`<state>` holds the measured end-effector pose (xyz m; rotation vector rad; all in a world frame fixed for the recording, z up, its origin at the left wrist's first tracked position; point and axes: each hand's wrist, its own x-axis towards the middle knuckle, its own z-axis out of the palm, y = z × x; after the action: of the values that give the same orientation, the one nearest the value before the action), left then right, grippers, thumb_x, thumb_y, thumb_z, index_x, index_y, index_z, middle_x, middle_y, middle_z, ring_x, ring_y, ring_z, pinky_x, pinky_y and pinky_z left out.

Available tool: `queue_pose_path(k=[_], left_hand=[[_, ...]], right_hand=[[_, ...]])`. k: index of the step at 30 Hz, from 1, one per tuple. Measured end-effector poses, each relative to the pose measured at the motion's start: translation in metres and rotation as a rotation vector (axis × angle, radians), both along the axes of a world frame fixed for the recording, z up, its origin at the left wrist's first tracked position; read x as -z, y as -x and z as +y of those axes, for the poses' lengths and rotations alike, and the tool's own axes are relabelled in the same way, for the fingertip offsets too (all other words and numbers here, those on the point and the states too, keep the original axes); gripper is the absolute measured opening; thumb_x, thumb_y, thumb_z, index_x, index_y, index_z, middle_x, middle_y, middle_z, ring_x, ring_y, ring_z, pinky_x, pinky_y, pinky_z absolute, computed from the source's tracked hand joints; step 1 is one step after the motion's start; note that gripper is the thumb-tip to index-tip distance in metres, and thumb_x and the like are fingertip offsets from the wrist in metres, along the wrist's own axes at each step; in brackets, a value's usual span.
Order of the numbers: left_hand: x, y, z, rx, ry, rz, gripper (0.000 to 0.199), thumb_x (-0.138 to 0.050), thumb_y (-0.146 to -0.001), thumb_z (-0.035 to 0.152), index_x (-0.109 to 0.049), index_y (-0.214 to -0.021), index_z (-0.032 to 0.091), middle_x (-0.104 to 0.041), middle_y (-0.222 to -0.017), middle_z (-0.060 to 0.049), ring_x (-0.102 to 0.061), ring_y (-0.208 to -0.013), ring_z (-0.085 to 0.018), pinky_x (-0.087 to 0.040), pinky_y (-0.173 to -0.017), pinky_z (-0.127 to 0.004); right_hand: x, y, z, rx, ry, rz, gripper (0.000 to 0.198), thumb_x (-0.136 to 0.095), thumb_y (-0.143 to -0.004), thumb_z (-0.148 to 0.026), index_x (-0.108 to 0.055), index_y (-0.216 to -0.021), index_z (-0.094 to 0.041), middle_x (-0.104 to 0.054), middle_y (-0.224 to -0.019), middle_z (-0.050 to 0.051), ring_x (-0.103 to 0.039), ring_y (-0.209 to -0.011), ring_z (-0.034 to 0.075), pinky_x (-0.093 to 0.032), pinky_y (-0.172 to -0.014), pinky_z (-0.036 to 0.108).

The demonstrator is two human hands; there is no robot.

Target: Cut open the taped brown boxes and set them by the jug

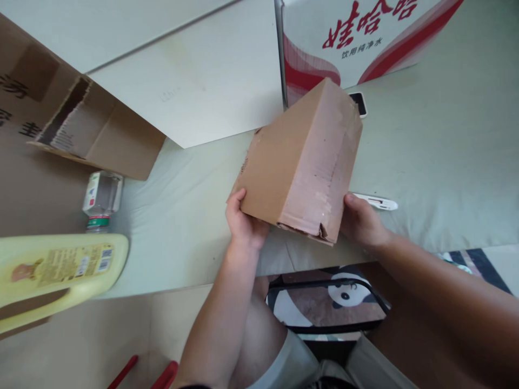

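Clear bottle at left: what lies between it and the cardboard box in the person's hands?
In the head view, only a stretch of pale green cloth shows between the clear bottle and the cardboard box.

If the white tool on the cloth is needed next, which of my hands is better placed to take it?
Your right hand, probably: it is close beside the white tool, though also holding the cardboard box. Your left hand holds the box's other side, farther away.

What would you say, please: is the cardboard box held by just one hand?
No, the left hand and the right hand both hold the cardboard box.
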<state>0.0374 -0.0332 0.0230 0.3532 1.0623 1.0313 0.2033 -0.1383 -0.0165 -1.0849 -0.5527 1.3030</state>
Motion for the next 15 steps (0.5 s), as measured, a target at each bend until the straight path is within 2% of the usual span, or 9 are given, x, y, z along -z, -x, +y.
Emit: queue_pose_path(k=[5, 11, 15], left_hand=[[0.002, 0.001, 0.0, 0.022, 0.002, -0.005, 0.031, -0.07, -0.071, 0.035, -0.071, -0.097, 0.019, -0.074, -0.086, -0.003, -0.068, -0.076, -0.019, -0.052, -0.068, -0.029], [0.002, 0.001, 0.0, 0.012, -0.008, -0.004, 0.031, -0.069, -0.071, 0.035, -0.071, -0.097, 0.019, -0.074, -0.088, -0.004, -0.068, -0.077, -0.019, -0.052, -0.069, -0.029], [0.001, 0.001, 0.0, 0.023, 0.002, -0.004, 0.03, -0.069, -0.072, 0.035, -0.071, -0.097, 0.019, -0.074, -0.086, -0.004, -0.068, -0.075, -0.019, -0.053, -0.067, -0.029]], right_hand=[[0.003, 0.0, 0.0, -0.006, -0.03, 0.031, 0.04, -0.073, -0.073, -0.07, -0.065, -0.078, -0.03, -0.078, -0.086, 0.004, -0.073, -0.111, 0.033, -0.06, -0.097, 0.05], [0.011, -0.003, -0.002, 0.014, -0.003, 0.037, 0.04, -0.074, -0.073, -0.069, -0.063, -0.075, -0.031, -0.066, -0.064, 0.0, -0.074, -0.087, 0.031, -0.062, -0.091, 0.051], [0.01, -0.003, -0.001, -0.003, 0.002, 0.013, 0.04, -0.072, -0.074, -0.07, -0.062, -0.076, -0.031, -0.071, -0.074, 0.002, -0.074, -0.097, 0.032, -0.061, -0.092, 0.051]])
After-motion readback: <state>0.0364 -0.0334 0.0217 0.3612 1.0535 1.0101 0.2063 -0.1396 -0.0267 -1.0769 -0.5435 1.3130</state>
